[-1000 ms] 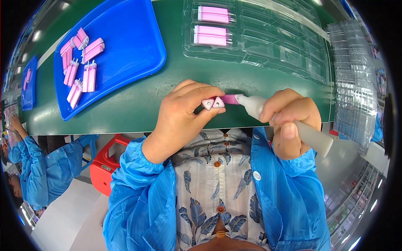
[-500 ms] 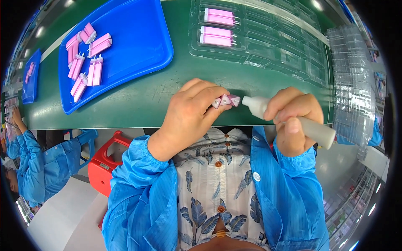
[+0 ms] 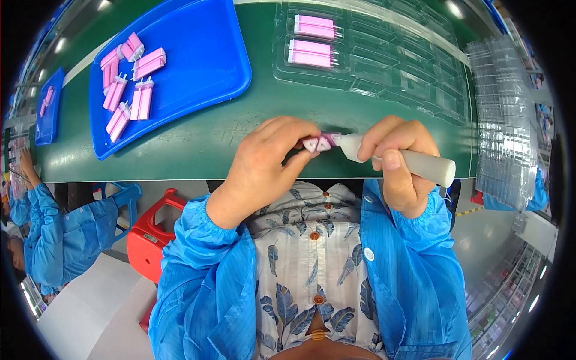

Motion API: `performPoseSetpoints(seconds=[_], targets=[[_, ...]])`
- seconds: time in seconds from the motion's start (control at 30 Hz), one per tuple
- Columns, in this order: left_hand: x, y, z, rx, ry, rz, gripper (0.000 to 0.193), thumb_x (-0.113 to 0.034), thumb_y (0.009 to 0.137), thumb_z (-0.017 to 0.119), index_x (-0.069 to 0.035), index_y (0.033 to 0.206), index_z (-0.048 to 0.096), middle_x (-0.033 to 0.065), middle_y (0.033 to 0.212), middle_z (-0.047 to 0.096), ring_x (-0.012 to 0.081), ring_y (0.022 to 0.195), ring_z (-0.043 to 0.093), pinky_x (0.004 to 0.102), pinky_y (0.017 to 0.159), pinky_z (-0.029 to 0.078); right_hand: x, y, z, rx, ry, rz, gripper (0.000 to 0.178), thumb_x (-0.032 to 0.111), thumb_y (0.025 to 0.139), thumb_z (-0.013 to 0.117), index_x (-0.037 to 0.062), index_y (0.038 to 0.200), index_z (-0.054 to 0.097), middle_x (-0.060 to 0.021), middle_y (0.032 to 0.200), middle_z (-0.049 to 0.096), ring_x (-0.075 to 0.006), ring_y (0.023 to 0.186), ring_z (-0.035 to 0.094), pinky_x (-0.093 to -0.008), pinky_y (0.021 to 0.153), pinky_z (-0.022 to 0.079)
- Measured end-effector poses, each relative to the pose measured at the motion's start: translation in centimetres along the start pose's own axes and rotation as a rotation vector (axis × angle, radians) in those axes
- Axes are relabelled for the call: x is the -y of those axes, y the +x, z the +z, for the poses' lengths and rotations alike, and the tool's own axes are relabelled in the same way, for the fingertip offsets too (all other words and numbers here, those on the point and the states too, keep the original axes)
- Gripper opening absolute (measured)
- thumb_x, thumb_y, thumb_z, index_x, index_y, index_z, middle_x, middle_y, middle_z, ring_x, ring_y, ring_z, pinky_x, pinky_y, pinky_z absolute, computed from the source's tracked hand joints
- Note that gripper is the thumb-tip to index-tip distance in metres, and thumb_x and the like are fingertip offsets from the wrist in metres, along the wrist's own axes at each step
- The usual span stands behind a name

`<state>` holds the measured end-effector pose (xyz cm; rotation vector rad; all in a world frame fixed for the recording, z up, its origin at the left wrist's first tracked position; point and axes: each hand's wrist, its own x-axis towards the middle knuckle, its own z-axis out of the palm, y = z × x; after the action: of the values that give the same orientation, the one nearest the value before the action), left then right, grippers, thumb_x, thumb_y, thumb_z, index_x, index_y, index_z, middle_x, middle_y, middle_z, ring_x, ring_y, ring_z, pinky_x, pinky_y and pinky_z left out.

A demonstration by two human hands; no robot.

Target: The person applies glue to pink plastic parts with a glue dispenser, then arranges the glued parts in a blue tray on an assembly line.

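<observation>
My left hand (image 3: 262, 161) is closed around a small bundle of pink bars (image 3: 318, 143), whose white triangular ends face me side by side. Their far sides are hidden by my fingers. In my right hand (image 3: 403, 157) is a white bottle-shaped tool (image 3: 433, 167) with a narrow tip, gripped along its body. That tip meets the rightmost triangular end of the bundle; whether it goes in cannot be seen. Both hands are just above the near edge of the green table (image 3: 198, 141).
At left, a blue tray (image 3: 201, 90) holds several pink bar sets (image 3: 143, 100) with thin prongs. A clear compartment tray (image 3: 384, 78) carries two more sets. Stacked clear trays (image 3: 501, 120) stand right. A red stool (image 3: 146, 240) and a co-worker in blue (image 3: 75, 231) are at left.
My right hand has brought the bottle-shaped tool leftward, closing the gap between its tip and the bundle's right end. My left hand keeps its hold, shifted slightly left.
</observation>
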<state>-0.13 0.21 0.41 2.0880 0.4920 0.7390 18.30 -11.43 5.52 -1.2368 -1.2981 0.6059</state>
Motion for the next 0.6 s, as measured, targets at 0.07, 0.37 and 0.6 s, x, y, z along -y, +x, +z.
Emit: performPoseSetpoints(seconds=[0.07,0.37,0.6], targets=[[-0.5,-0.4,0.3,-0.02,0.023,-0.005,0.031,-0.004,0.074,0.08,-0.005,0.102,0.067,0.0106,0.092,0.068,0.028,0.082,0.065,0.0375,0.071,0.053,0.4,-0.8,0.2,-0.037,0.003,0.012,0.011,0.011,0.092,0.063,0.0036,0.086,0.055,-0.0123,0.078,0.067,-0.0159,0.062,0.058,-0.0297,0.056,0.047],[-0.7,-0.6,1.8,-0.115,0.114,0.059,0.035,-0.001,0.071,0.083,-0.006,0.102,0.068,0.0091,0.092,0.069,0.0227,0.076,0.066,0.0327,0.065,0.053,1.4,-2.1,0.9,-0.02,-0.16,-0.124,0.014,0.012,0.089,0.069,0.0038,0.089,0.057,-0.0133,0.081,0.069,-0.0193,0.06,0.063,-0.0303,0.054,0.051],[-0.4,-0.6,1.8,-0.117,0.071,0.034,0.035,0.001,0.071,0.082,-0.006,0.102,0.067,0.0088,0.092,0.068,0.0229,0.075,0.066,0.0325,0.064,0.054,1.3,-1.7,0.9,0.038,-0.207,-0.128,0.015,0.01,0.09,0.069,0.0044,0.093,0.055,-0.0127,0.083,0.069,-0.0174,0.058,0.06,-0.0305,0.052,0.048]])
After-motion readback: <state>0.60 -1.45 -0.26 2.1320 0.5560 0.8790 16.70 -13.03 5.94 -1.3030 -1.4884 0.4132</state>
